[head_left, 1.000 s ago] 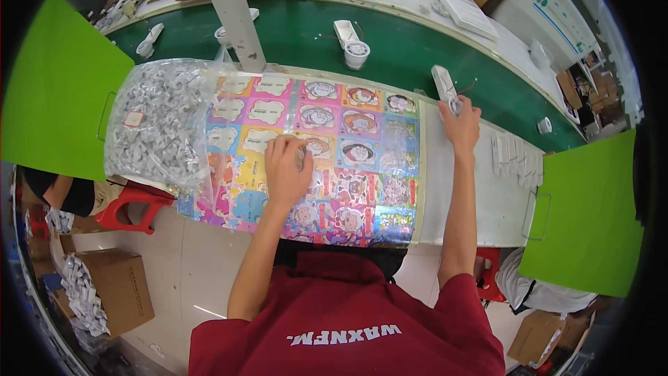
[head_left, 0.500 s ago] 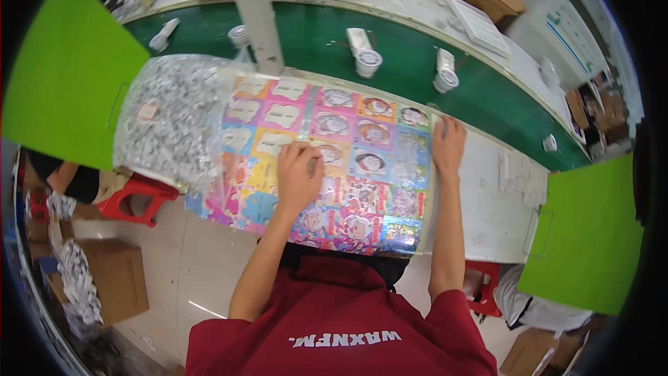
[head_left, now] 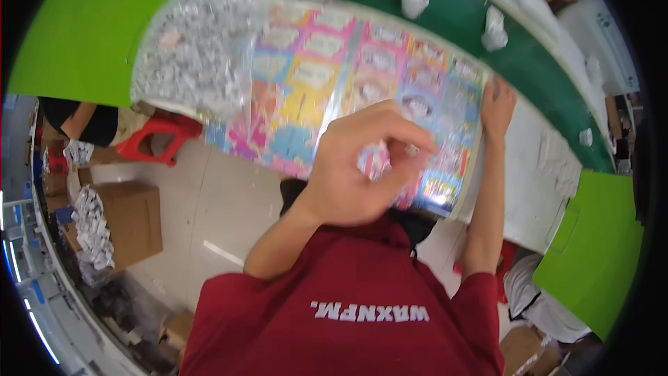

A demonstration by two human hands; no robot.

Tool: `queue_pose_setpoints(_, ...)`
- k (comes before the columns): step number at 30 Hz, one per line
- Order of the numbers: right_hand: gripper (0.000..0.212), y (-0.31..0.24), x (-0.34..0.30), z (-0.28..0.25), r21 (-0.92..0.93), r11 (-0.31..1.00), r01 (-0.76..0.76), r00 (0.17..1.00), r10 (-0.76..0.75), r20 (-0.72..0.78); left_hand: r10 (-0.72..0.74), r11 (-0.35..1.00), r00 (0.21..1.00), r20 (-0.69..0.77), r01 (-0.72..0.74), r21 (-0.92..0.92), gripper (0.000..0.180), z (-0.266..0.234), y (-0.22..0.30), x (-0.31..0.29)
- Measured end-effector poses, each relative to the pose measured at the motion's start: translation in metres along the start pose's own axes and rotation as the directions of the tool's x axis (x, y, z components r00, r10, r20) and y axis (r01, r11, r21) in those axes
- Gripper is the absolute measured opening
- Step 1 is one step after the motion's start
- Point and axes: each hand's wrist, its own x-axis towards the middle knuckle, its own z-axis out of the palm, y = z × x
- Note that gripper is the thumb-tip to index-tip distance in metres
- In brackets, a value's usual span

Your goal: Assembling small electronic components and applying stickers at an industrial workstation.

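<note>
My left hand (head_left: 362, 163) is raised above the table, close to the camera and slightly blurred. Its thumb and index finger curl round into a pinch; a small pale speck shows near the fingertips, too small to name. Beneath it lies a glossy, colourful printed sheet (head_left: 306, 108) with rows of cartoon pictures and label shapes. My right hand (head_left: 498, 108) rests at the sheet's right edge near the far corner, fingers apart and lying down on it. Left of the sheet is a clear plastic bag (head_left: 191, 63) full of many small white-and-grey pieces.
A green conveyor belt (head_left: 452, 10) runs beyond the table, carrying small white devices (head_left: 494, 31). Bright green panels (head_left: 83, 35) flank both sides. White pieces (head_left: 557, 157) lie at the table's right. A red stool (head_left: 163, 139) and a cardboard box (head_left: 132, 219) stand at lower left.
My left hand has lifted off the sheet toward the camera, its fingers now in a pinch. My right hand stays at the sheet's right edge. The whole view has shifted and tilted.
</note>
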Motion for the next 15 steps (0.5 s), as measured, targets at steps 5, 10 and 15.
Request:
queue_pose_setpoints(5, 0.041, 0.031, 0.010, 0.003, -0.043, 0.998, 0.047, 0.999, -0.048, -0.022, 0.306, 0.840, 0.952, -0.009, -0.275, -0.468, 0.011, 0.011, 0.037, 0.013)
queue_pose_setpoints(10, 0.047, 0.033, 0.007, 0.006, -0.065, 0.997, -0.038, 0.999, 0.038, 0.009, 0.468, 0.592, 0.861, -0.201, -0.474, -0.652, 0.028, 0.050, 0.032, -0.010)
queue_pose_setpoints(15, 0.048, 0.035, 0.006, 0.011, -0.036, 0.999, -0.035, 0.999, 0.036, 0.019, 0.541, 0.307, 0.758, -0.364, -0.581, -0.754, 0.043, 0.074, 0.038, -0.030)
